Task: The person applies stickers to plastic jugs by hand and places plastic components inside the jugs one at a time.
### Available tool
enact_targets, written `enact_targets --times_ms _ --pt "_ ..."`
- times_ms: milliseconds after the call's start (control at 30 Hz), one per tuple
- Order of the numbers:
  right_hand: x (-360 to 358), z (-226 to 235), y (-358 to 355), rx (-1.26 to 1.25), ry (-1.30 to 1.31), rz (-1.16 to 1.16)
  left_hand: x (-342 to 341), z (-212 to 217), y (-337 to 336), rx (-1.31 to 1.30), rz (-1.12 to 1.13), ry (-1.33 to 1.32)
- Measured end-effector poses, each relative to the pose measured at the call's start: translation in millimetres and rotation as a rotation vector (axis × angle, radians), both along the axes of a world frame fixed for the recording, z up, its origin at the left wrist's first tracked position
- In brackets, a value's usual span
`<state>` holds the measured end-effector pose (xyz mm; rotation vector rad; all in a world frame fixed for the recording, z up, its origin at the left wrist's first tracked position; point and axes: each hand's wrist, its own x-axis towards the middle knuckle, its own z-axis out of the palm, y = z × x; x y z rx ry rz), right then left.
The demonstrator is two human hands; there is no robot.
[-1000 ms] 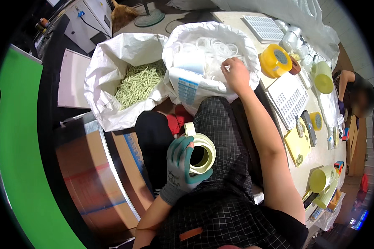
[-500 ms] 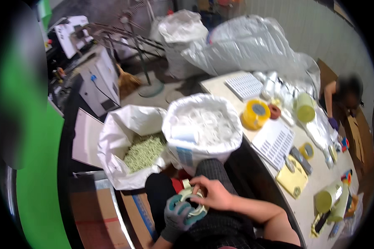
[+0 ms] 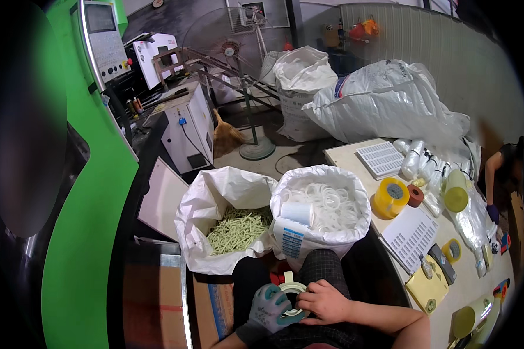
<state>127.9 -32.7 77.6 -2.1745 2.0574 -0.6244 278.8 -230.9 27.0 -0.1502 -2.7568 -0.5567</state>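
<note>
Straight ahead of the wearer's knees I have two open white sacks blocking the way forward: the left sack (image 3: 193, 241) holds pale green sticks (image 3: 239, 231), the right sack (image 3: 355, 234) clear rings (image 3: 332, 199) and a pale cup-shaped piece (image 3: 297, 213). A cardboard box (image 3: 154, 302) sits close on the left, and on the right I see a crowded table (image 3: 457, 288) with a big yellow tape roll (image 3: 391, 200), a brown roll (image 3: 415, 196) and a white tray (image 3: 410, 238). A fan (image 3: 230, 52) stands behind the sacks; another person (image 3: 509, 168) is at the far right. The pale green cup (image 3: 294, 287) is over the lap, its opening facing up between both hands. I see the gloved left hand (image 3: 268, 308) wrapped round its left side, thumb along the near rim. The bare right hand (image 3: 323, 302) bends over the right rim, fingers curled; from here I can't tell whether they pinch anything.
</note>
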Motion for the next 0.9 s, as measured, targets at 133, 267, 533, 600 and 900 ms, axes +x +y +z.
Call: enact_targets --times_ms 133,267,533,600,900 --pt "3.4 -18.3 -4.2 -0.028 -0.070 -0.047 -0.9 25.5 5.4 -0.114 -0.003 0.067" --pt "10.4 -24.7 -18.5 -0.185 -0.016 -0.102 -0.9 28.3 3.1 -0.169 0.092 0.087" --pt "3.8 -24.1 -25.5 -0.138 -0.008 -0.161 -17.4 46.6 7.0 -0.287 0.194 -0.039" --pt "6.7 -30.7 -22.0 -0.178 -0.031 -0.167 -18.2 43.0 11.8 -0.314 0.214 0.005" --pt "17.5 -27.1 -19.1 -0.213 -0.034 -0.224 -9.4 57.7 13.3 -0.250 0.328 -0.065"
